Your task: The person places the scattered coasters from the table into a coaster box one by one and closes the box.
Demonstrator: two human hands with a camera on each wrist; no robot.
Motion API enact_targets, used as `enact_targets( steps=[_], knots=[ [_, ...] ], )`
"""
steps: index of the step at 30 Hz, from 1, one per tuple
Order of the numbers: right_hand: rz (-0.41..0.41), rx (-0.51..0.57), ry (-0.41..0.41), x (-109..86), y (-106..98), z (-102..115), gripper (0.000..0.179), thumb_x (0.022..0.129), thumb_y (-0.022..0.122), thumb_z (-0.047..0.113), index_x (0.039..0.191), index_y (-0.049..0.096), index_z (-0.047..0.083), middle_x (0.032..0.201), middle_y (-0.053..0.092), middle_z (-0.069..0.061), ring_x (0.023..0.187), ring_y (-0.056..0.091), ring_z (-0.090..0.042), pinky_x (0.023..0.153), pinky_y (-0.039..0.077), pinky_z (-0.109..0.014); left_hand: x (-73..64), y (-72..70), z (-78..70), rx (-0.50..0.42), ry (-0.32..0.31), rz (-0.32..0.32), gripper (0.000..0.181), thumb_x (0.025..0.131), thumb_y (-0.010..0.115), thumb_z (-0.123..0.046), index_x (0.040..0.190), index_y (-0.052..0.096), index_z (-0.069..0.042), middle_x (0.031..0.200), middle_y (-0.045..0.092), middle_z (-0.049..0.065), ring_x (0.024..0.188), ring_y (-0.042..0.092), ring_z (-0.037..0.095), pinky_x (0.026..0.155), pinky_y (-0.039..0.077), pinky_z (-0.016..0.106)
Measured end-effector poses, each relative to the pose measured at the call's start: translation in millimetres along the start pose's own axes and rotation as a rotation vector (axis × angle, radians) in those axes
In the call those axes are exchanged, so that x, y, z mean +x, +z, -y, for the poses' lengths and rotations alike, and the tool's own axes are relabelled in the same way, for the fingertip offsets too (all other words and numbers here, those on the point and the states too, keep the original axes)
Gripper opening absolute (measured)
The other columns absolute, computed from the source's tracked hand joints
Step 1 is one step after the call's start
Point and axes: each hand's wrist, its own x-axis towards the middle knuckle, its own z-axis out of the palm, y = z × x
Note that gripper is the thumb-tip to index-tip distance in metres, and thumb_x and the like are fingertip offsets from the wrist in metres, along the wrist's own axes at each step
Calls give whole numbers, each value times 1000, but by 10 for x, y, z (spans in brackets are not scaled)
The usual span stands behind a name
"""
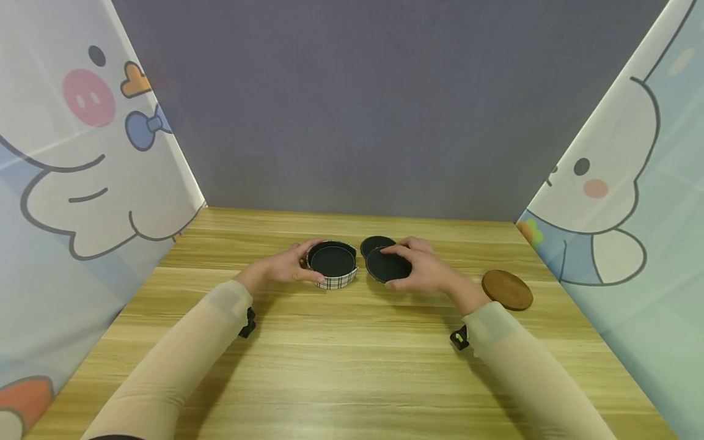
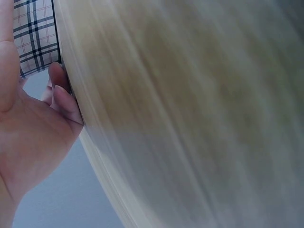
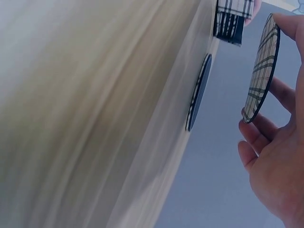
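Right hand, fingers spread, pinches black-faced coaster by its rim, raised just right of plaid coaster holder; left hand grips its left side.

Extends left forearm and right forearm forward, angled inward toward each other. Holds left grip palm inward, with thumb on the near side and fingers on the far side, curved in a clasp. Holds right grip opposite, palm turned left, pinching between thumb and bent fingers, slightly spread.
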Motion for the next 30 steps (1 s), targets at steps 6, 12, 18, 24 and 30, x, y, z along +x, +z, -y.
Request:
enact_targets(
  steps=[6, 12, 18, 24, 30],
  knots=[
    [2, -1, -25, 136, 57, 102, 78, 85, 87, 52, 157, 60, 36, 152, 53, -9, 146, 45, -35, 120, 33, -63, -2, -2, -8, 3, 8, -2, 112, 96, 86, -49, 178, 15, -24, 149, 39, 28, 134, 51, 41, 118, 41, 64],
    [34, 14, -25, 277, 137, 209, 79, 87, 85, 54, 159, 59, 34, 154, 51, -9, 147, 43, -34, 123, 29, -63, -3, 3, -13, -1, 1, 4, 111, 97, 85, -48, 178, 14, -23, 150, 38, 28, 135, 49, 41, 119, 41, 63],
    [50, 10, -31, 405, 213, 317, 80, 88, 82, 56, 160, 57, 33, 154, 49, -9, 147, 41, -34, 122, 28, -61, 2, 6, -7, -3, -1, 9, 110, 98, 84, -48, 178, 13, -24, 151, 38, 28, 137, 50, 42, 120, 41, 62],
    [69, 3, -32, 543, 290, 424, 80, 89, 81, 58, 160, 57, 32, 153, 49, -9, 145, 42, -33, 121, 30, -60, 2, 3, -5, -7, 5, 15, 109, 99, 84, -47, 178, 13, -25, 151, 36, 28, 136, 51, 41, 119, 42, 60],
    [119, -16, -23, 682, 357, 530, 78, 92, 78, 60, 162, 55, 34, 158, 45, -9, 149, 39, -33, 121, 30, -58, 0, -4, -4, 5, -3, 20, 110, 98, 82, -53, 178, 12, -27, 154, 35, 28, 134, 53, 40, 116, 44, 60]
  ],
)
